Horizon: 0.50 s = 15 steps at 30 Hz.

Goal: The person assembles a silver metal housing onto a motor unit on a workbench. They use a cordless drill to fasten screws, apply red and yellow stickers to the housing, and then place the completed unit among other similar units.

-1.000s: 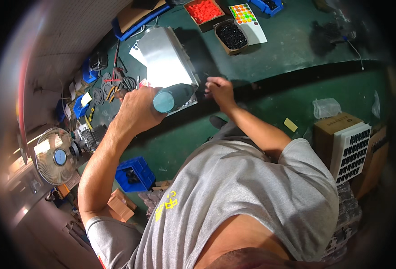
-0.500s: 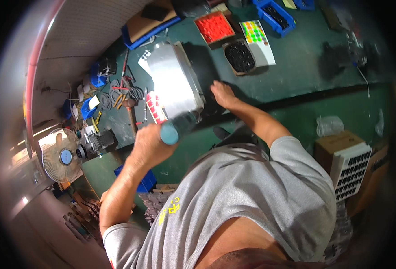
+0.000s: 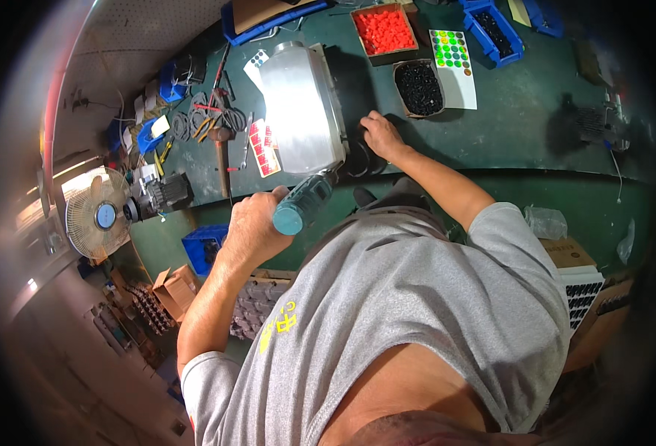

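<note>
My left hand (image 3: 252,227) is wrapped round the grip of a teal power screwdriver (image 3: 307,204). Its nose points to the near right corner of a silver metal housing (image 3: 298,111), and whether the tip touches a screw there is hidden. The boxy housing lies on the green bench, with bright glare across its top. To its right, my right hand (image 3: 384,138) is at the bench with fingers curled in. Shadow hides what, if anything, they hold. Dark round shapes (image 3: 359,162) sit between that hand and the housing.
Right of the housing are a box of red caps (image 3: 384,31), a box of small black parts (image 3: 419,88) and a sticker sheet (image 3: 458,85). A hammer (image 3: 222,152), spanner (image 3: 247,141) and red label sheet (image 3: 262,149) lie left. A fan (image 3: 98,215) stands beyond the bench's left end.
The view has shifted, so the bench items appear farther right. The screwdriver's body, blurred before, now shows sharply at the housing's near corner. My right hand stays beside the housing.
</note>
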Each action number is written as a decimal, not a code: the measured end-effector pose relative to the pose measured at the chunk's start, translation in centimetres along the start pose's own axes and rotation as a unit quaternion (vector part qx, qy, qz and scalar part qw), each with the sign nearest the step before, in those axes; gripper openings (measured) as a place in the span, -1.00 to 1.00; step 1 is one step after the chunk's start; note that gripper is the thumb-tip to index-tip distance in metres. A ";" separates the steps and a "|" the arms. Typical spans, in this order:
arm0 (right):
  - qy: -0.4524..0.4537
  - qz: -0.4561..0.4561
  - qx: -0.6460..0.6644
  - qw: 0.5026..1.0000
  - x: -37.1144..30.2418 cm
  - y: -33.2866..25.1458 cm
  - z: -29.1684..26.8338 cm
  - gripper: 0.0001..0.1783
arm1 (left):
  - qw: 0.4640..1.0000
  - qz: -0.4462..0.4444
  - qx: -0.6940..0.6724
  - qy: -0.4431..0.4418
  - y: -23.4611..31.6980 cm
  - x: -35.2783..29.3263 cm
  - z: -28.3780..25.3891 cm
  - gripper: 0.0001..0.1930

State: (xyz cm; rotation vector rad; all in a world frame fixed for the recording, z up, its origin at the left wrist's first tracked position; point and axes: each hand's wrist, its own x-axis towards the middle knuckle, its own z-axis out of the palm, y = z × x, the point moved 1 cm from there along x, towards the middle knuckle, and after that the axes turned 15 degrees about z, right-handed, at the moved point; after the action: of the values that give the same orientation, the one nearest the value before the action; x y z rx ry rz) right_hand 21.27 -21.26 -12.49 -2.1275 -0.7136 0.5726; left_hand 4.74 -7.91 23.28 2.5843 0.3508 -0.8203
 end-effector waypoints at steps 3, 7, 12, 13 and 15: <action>0.030 -0.007 0.075 0.997 -0.1 -1.1 -0.9 -0.82 | 0.998 0.002 -0.051 0.040 0.7 0.0 0.0 -0.68; 0.027 0.056 0.186 0.981 -0.2 -2.8 -2.4 -0.87 | 0.995 -0.006 -0.084 0.052 0.7 -0.2 0.3 -0.67; -0.013 0.153 0.361 0.920 -0.1 -3.5 -3.1 -0.84 | 0.997 -0.031 -0.066 0.035 1.4 -0.4 0.0 -0.67; -0.032 0.177 0.404 0.897 -0.2 -3.9 -3.5 -0.84 | 0.997 -0.032 -0.069 0.035 1.6 -0.6 -0.1 -0.66; -0.055 0.226 0.475 0.849 0.1 -4.6 -4.3 -0.82 | 0.996 -0.033 -0.074 0.035 1.6 -1.1 -0.2 -0.65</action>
State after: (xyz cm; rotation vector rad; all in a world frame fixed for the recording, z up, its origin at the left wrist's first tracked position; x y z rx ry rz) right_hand 22.62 -21.12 -6.31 -1.2945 0.0804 1.0420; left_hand 4.57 -9.41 24.54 2.4777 0.5018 -0.7003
